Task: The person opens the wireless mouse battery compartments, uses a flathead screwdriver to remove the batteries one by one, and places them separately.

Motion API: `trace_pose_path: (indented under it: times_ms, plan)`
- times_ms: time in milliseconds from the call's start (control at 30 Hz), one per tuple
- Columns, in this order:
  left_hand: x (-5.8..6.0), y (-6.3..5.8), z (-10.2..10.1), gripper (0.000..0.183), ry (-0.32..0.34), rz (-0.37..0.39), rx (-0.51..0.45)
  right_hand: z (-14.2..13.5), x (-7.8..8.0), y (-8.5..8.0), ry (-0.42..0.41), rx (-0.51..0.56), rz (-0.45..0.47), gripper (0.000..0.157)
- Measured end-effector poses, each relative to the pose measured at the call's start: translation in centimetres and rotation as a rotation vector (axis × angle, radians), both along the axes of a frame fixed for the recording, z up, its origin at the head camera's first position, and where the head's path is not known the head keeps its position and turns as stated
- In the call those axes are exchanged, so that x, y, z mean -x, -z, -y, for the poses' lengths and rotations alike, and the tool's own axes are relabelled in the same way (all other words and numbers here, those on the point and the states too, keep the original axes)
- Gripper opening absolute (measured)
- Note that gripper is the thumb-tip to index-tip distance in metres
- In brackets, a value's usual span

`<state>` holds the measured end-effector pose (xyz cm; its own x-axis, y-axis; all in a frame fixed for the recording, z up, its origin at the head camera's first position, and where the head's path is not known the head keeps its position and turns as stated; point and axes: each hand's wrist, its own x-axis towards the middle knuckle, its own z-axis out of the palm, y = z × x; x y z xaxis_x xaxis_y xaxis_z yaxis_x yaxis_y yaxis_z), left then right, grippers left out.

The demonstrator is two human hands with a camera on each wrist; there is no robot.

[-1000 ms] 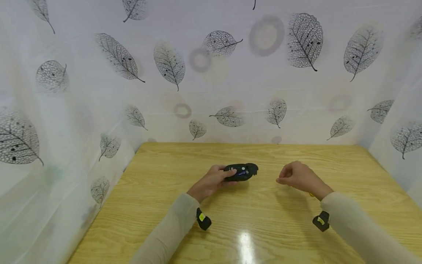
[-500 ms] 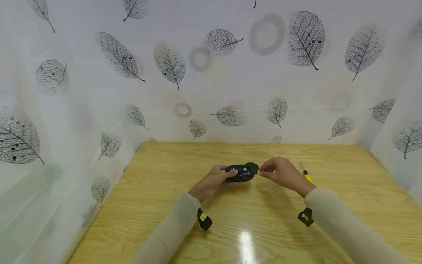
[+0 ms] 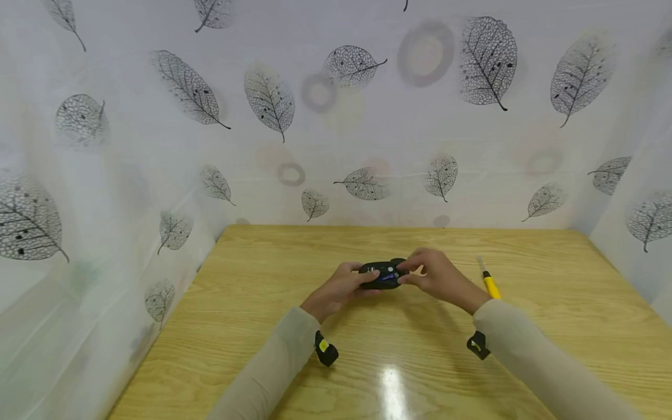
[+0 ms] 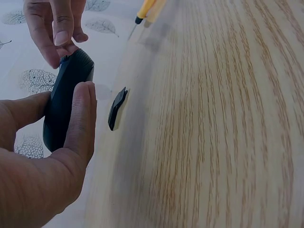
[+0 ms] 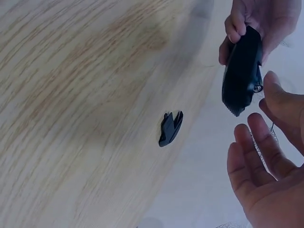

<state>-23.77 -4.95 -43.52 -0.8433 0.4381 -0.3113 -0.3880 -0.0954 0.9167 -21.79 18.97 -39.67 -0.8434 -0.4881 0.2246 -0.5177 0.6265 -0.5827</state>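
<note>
My left hand [image 3: 336, 290] grips a black, rounded, mouse-like device [image 4: 61, 107], its thumb across the upper face and fingers underneath. In the head view that face has an open recess with a blue battery [image 3: 387, 277] inside. The device's right end is ribbed in the wrist views, and a small metal coil [image 5: 258, 88] shows beside it. My right hand [image 3: 438, 280] is at that end, thumb and fingers spread around it. In the right wrist view its fingers look apart from the device; light thumb contact is unclear.
A loose black cover piece [image 5: 171, 128] lies on the wooden table [image 3: 294, 373], beyond the device. A screwdriver [image 3: 490, 284] with a yellow handle lies to the right of my right hand. A leaf-printed white curtain [image 3: 378, 134] encloses the table's back and sides.
My right hand has moved left to the device's right end, and its thumb and fingers have spread apart. The screwdriver has come into fuller view. My left hand stays nearly still.
</note>
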Motion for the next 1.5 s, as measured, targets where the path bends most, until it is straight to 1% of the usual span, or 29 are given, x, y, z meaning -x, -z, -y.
trace_pose_path:
  times_ms: [100,233,567,900,1133,1267,1433,1500]
  plan:
    - [0.0,-0.1,-0.1,0.051,-0.007,0.007,0.003,0.3,0.1,0.3,-0.011,-0.016,-0.028,0.022]
    - [-0.1,-0.2,-0.2,0.052,-0.004,0.014,-0.006,0.5,-0.1,0.7,-0.002,-0.026,-0.059,0.021]
    - [0.0,0.0,-0.1,0.05,0.006,0.001,-0.018,0.9,-0.1,1.2,0.005,0.03,-0.117,0.01]
    - [-0.1,0.1,-0.2,0.049,0.003,0.013,-0.003,1.0,-0.2,1.6,0.021,0.046,-0.105,0.004]
    - [-0.2,0.3,-0.1,0.052,0.001,0.008,0.005,1.2,-0.2,2.0,0.005,0.04,-0.124,0.004]
    - [-0.4,0.3,0.0,0.052,-0.002,0.004,0.012,1.3,-0.3,2.0,0.008,0.009,-0.116,0.002]
    - [-0.4,0.2,-0.1,0.053,-0.012,-0.002,0.025,1.5,-0.4,1.8,0.019,-0.052,-0.093,0.008]
    - [-0.4,0.2,-0.2,0.052,-0.013,-0.003,0.025,1.6,-0.4,1.7,0.024,-0.07,-0.09,0.007]
